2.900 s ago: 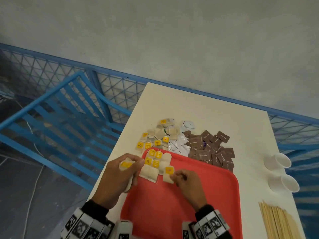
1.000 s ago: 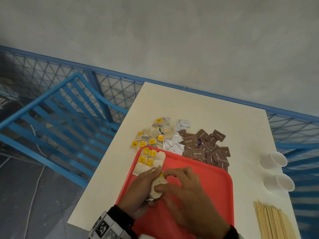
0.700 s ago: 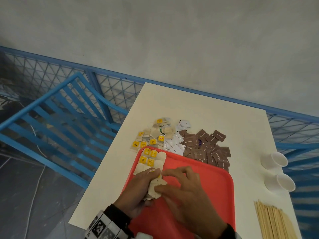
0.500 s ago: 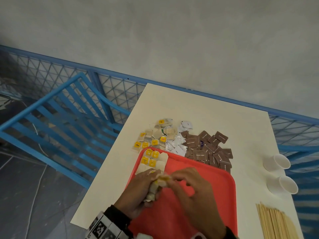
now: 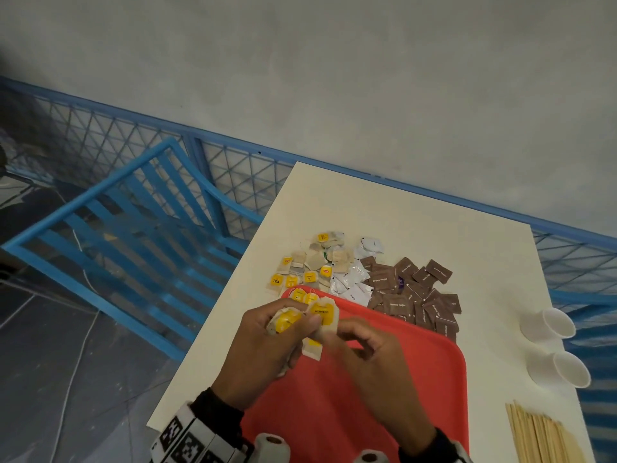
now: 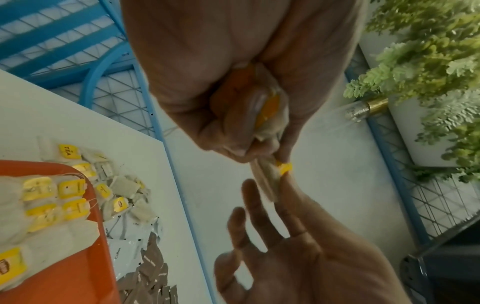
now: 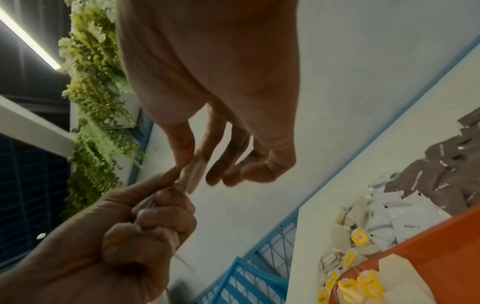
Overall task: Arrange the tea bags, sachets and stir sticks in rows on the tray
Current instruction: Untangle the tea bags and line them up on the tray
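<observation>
A yellow tag on the tea bag (image 5: 323, 315) reads "MOMENT"; brown sachets (image 5: 414, 295) beyond the tray (image 5: 417, 379) read "Brown Sugar". The left hand (image 5: 263, 352) grips a bunch of tea bags (image 5: 287, 324) above the tray, fingers curled round them. The right hand (image 5: 374, 365) pinches one bag's edge, half hidden. Stir sticks (image 5: 541, 439) are cut off at the bench (image 5: 400, 222) corner.

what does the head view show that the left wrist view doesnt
Only the head view shows the two white paper cups, the bundle of wooden stir sticks and the near half of the red tray. Only the left wrist view shows the green foliage and the tea bags already laid in the tray's corner, uncovered. Both show the left hand gripping a bunch of tea bags, the right hand pinching one tea bag, and the brown sugar sachets.
</observation>
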Action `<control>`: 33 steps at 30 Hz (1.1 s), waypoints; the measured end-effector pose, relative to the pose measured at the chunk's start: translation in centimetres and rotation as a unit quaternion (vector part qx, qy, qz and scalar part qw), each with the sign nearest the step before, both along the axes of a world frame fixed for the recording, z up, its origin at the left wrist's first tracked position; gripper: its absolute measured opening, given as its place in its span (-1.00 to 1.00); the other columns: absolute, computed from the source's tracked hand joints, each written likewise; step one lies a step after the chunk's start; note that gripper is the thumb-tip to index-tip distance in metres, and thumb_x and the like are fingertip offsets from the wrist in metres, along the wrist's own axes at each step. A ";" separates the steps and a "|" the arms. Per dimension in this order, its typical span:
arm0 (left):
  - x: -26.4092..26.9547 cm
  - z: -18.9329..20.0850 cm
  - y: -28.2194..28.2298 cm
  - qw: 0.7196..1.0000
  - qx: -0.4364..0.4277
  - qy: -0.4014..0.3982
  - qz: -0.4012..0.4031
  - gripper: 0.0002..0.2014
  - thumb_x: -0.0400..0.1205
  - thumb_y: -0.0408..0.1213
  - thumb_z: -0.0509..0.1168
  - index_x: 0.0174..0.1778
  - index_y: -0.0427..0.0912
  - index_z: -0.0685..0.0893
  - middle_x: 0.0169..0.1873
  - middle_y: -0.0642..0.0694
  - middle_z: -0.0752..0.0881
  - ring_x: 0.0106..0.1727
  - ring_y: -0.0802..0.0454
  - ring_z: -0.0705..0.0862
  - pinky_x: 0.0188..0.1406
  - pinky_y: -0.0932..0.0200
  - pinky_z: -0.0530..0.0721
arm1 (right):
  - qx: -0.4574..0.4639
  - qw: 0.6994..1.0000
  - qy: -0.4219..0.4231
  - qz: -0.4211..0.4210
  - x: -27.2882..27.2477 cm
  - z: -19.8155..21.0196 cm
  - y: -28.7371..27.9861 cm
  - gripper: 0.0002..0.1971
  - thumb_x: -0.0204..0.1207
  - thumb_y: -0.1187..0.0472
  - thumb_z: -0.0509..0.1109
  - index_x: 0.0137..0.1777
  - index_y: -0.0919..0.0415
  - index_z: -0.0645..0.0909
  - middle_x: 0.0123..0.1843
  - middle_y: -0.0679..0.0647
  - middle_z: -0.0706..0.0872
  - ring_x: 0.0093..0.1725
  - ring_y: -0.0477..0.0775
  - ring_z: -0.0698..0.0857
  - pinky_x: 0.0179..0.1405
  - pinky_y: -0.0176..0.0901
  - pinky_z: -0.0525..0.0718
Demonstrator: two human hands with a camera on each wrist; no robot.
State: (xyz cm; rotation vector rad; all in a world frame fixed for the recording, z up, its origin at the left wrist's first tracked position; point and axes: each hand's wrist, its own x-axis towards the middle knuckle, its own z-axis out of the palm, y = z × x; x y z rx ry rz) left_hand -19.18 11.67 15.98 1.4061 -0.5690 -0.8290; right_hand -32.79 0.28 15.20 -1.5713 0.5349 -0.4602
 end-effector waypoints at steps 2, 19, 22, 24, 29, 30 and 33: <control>0.7 -0.1 0.5 1.000 0.003 0.016 0.015 -0.79 0.54 -0.11 0.51 -0.21 -0.19 0.77 -0.61 -0.24 0.50 -0.63 -0.03 0.41 -0.64 0.30 0.33 | -0.050 0.997 0.047 0.026 0.1 -0.7 0.1 -0.85 0.43 0.00 0.52 -0.03 -0.04 0.81 -0.05 -0.07 0.78 -0.17 -0.17 0.68 -0.32 -0.29 0.47; 4.2 -3.8 4.4 0.992 0.113 0.061 0.013 -0.84 0.57 -0.20 0.47 -0.20 -0.23 0.78 -0.62 -0.24 0.48 -0.69 0.08 0.32 -0.67 0.37 0.25 | -0.031 0.994 0.088 -0.047 2.9 -5.4 3.0 -0.92 0.50 0.26 0.54 -0.22 0.13 0.80 -0.41 -0.17 0.73 -0.41 -0.29 0.54 -0.35 -0.45 0.45; 4.9 -6.1 6.2 0.980 0.168 0.097 0.046 -0.86 0.59 -0.18 0.47 -0.25 -0.14 0.78 -0.59 -0.24 0.48 -0.66 0.06 0.30 -0.59 0.32 0.23 | -0.024 0.980 0.190 -0.058 2.6 -10.0 3.3 -0.74 0.50 0.33 0.53 -0.40 0.07 0.73 -0.58 -0.24 0.58 -0.52 -0.32 0.46 -0.41 -0.41 0.38; 5.6 -7.1 7.3 0.973 0.201 0.106 0.042 -0.85 0.60 -0.16 0.46 -0.27 -0.10 0.78 -0.58 -0.21 0.50 -0.64 0.06 0.33 -0.57 0.30 0.24 | 0.005 0.970 0.235 -0.062 3.0 -13.3 3.7 -0.60 0.49 0.34 0.52 -0.55 0.02 0.61 -0.61 -0.23 0.54 -0.54 -0.32 0.43 -0.43 -0.40 0.35; 6.7 -8.4 8.8 0.963 0.244 0.103 0.040 -0.82 0.63 -0.13 0.43 -0.28 -0.02 0.79 -0.57 -0.17 0.55 -0.61 0.08 0.39 -0.57 0.27 0.30 | 0.034 0.966 0.243 -0.082 6.5 -17.3 4.9 -0.63 0.48 0.31 0.52 -0.49 0.06 0.51 -0.54 -0.21 0.45 -0.46 -0.28 0.38 -0.40 -0.37 0.36; 6.9 -8.5 8.9 0.963 0.246 0.102 0.038 -0.82 0.63 -0.14 0.42 -0.29 -0.02 0.79 -0.58 -0.18 0.55 -0.61 0.07 0.39 -0.57 0.26 0.30 | 0.041 0.968 0.233 -0.087 7.4 -17.5 5.0 -0.63 0.49 0.31 0.52 -0.49 0.06 0.49 -0.53 -0.21 0.43 -0.46 -0.26 0.37 -0.41 -0.38 0.34; 7.2 -8.8 8.9 0.962 0.252 0.101 0.035 -0.82 0.64 -0.16 0.42 -0.29 -0.05 0.79 -0.58 -0.18 0.56 -0.62 0.06 0.40 -0.58 0.26 0.31 | 0.064 0.959 0.246 -0.123 9.1 -18.5 4.9 -0.71 0.50 0.25 0.52 -0.44 0.09 0.61 -0.50 -0.17 0.52 -0.44 -0.20 0.44 -0.37 -0.34 0.41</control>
